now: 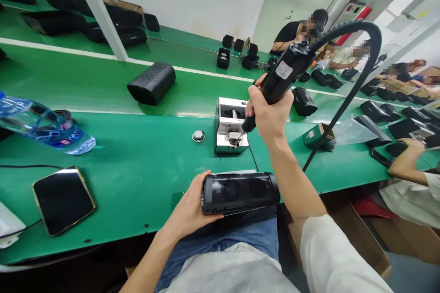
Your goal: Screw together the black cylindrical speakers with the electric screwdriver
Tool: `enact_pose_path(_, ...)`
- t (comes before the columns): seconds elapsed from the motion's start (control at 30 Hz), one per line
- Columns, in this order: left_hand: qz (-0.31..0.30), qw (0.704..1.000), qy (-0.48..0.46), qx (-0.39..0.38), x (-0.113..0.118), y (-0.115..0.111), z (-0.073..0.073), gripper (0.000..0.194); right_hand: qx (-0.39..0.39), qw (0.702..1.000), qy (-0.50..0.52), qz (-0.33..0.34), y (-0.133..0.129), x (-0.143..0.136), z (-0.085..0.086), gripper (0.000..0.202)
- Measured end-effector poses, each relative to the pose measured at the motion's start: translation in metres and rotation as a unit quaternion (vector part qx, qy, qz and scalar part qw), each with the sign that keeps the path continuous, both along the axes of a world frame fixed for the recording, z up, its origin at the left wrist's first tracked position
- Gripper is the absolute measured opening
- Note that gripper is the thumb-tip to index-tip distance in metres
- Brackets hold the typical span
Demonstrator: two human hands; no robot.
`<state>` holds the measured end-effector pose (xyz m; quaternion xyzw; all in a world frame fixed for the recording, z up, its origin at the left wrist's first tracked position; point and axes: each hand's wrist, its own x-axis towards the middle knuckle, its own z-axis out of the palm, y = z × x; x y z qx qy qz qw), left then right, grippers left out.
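Observation:
My right hand (271, 112) is closed around a black electric screwdriver (280, 75), which tilts with its bit end down and left. Its tip is at the front of a silver-and-black screw feeder (225, 123); whether a screw sits on the bit is too small to tell. A thick black cable (357, 87) loops from the tool's top end. Near the table's front edge, my left hand (194, 201) grips the left end of a black speaker housing (240, 192), lying on its side. A small round speaker driver (198, 136) lies left of the feeder.
A water bottle (44, 123) and a phone (64, 200) lie at the left. Behind runs a green conveyor belt (192, 94) carrying a black speaker (151, 83). A small green box (318, 136) stands at the right. Co-workers (409, 169) sit along the line.

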<state>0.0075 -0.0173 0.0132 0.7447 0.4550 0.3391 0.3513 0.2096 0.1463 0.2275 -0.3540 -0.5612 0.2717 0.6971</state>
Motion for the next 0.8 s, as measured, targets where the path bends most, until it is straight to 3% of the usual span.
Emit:
enact_pose_path(0.37, -0.008, 1.0, 0.004, 0.001, -0.001, 0.002, 0.002, 0.109, 0.013, 0.999, -0.035, -0.002, 0.008, 0.002, -0.007, 0.033)
enact_pose_path(0.67, -0.017, 1.0, 0.005, -0.007, -0.001, 0.004, 0.005, 0.105, 0.027, 0.998, -0.051, 0.033, 0.008, 0.009, -0.01, 0.035)
enact_pose_path(0.8, -0.018, 1.0, 0.007, -0.004, -0.001, 0.004, 0.006, 0.106, 0.036, 0.98, -0.106, 0.164, 0.018, 0.01, 0.0, 0.037)
